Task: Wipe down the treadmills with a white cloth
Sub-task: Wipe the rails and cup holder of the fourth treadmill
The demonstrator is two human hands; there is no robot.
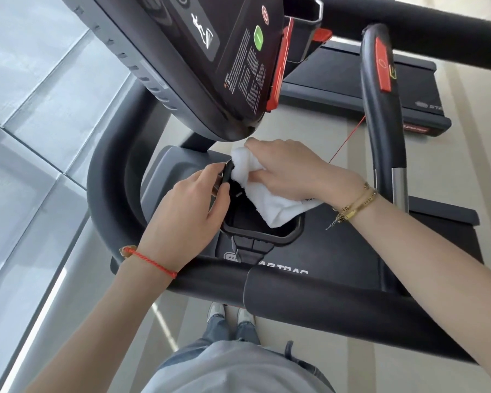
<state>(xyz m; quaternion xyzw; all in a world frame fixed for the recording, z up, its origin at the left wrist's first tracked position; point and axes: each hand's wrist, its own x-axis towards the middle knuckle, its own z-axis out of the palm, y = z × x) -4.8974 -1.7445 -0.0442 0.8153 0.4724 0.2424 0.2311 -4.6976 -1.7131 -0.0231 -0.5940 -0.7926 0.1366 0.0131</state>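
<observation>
A gym or fitness room is shown. A treadmill (338, 245) with a black console (199, 52) and padded handrail (323, 296) is seen, and beyond its console a second treadmill (380, 89) is set on the same pale floor (465, 154).

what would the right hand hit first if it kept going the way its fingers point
Probably the console: the right hand, pressing the cloth, points up-left toward its lower edge. Depth is unclear, so it might pass underneath.
</observation>
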